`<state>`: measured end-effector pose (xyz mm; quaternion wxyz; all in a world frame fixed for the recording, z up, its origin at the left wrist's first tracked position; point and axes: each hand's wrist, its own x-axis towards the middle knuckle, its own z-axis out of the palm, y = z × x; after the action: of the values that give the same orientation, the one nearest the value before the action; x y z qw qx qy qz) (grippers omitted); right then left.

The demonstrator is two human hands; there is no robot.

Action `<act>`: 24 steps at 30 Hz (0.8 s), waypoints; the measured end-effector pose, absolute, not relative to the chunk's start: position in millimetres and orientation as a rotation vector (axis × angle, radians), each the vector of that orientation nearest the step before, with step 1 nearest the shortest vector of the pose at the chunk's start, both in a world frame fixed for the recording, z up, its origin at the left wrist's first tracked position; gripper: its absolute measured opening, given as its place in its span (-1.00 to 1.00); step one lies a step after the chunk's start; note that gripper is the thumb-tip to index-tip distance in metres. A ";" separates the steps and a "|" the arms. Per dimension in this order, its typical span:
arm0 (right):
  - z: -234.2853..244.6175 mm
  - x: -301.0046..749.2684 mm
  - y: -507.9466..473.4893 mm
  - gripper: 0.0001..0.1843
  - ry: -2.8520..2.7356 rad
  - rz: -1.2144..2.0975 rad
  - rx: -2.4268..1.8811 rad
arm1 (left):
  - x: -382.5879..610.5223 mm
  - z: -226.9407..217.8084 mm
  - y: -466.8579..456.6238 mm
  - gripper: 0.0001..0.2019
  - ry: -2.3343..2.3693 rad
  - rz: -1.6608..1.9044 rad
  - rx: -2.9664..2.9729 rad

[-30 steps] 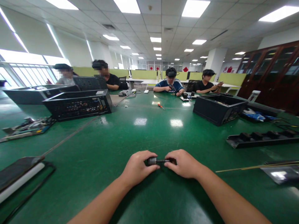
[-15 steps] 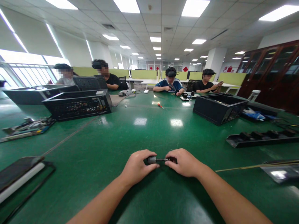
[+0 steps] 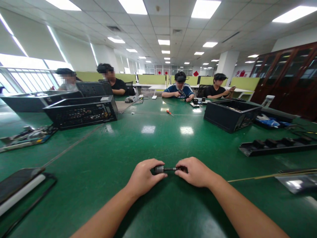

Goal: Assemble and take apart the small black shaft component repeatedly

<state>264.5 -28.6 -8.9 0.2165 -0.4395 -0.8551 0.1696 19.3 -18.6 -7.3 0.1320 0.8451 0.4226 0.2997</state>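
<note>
Low over the green table [image 3: 158,142], my left hand [image 3: 145,177] is closed on the thick grey-and-black cylindrical end of a short screwdriver-like tool [image 3: 159,169]. Its thin dark shaft runs level to the right, bridging the gap between my hands. At the far end of that shaft, the thumb and fingers of my right hand [image 3: 194,172] pinch a small dark piece [image 3: 182,169]. The fingers mostly cover this piece, so I cannot make out its kind or whether it is joined to the shaft.
Open dark computer cases stand at left [image 3: 81,112] and right [image 3: 229,114]. An orange screwdriver [image 3: 169,112] lies ahead. A circuit board [image 3: 27,138] and a dark device [image 3: 19,185] are at left, a black rail [image 3: 274,147] and thin sticks [image 3: 257,177] at right. Several people sit across.
The view has shifted very slightly. My left hand and the tool sit a few pixels further left; both grips look the same.
</note>
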 end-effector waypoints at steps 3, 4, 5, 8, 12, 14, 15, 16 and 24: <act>-7.7 265.0 -29.3 -0.80 -2.370 0.470 -1.221 | 18.9 -7.3 -18.9 -0.74 1.219 0.879 2.456; -7.3 265.2 -29.5 -0.80 -2.368 0.471 -1.224 | 18.7 -7.3 -19.1 -0.73 1.220 0.881 2.455; -7.0 265.3 -29.7 -0.80 -2.367 0.472 -1.227 | 18.5 -7.3 -19.3 -0.73 1.220 0.882 2.455; -7.1 265.6 -29.9 -0.80 -2.365 0.469 -1.232 | 17.9 -6.9 -19.5 -0.73 1.222 0.879 2.465; -8.4 265.3 -29.7 -0.80 -2.369 0.475 -1.239 | 17.3 -6.2 -19.1 -0.73 1.221 0.878 2.473; -8.8 265.2 -29.6 -0.80 -2.372 0.483 -1.234 | 17.2 -6.1 -18.8 -0.73 1.217 0.874 2.468; -8.8 265.3 -29.5 -0.79 -2.372 0.486 -1.232 | 17.1 -6.2 -18.7 -0.73 1.215 0.873 2.463; -8.8 265.4 -29.5 -0.79 -2.372 0.487 -1.232 | 17.1 -6.3 -18.6 -0.73 1.214 0.874 2.460; -5.9 266.7 -29.6 -0.79 -2.372 0.477 -1.240 | 16.9 -6.9 -18.6 -0.73 1.208 0.883 2.445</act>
<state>266.7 -29.6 -5.9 0.2100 -0.4460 -0.8530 0.1714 16.9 -18.6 -6.9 0.1370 0.8450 0.4175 0.3050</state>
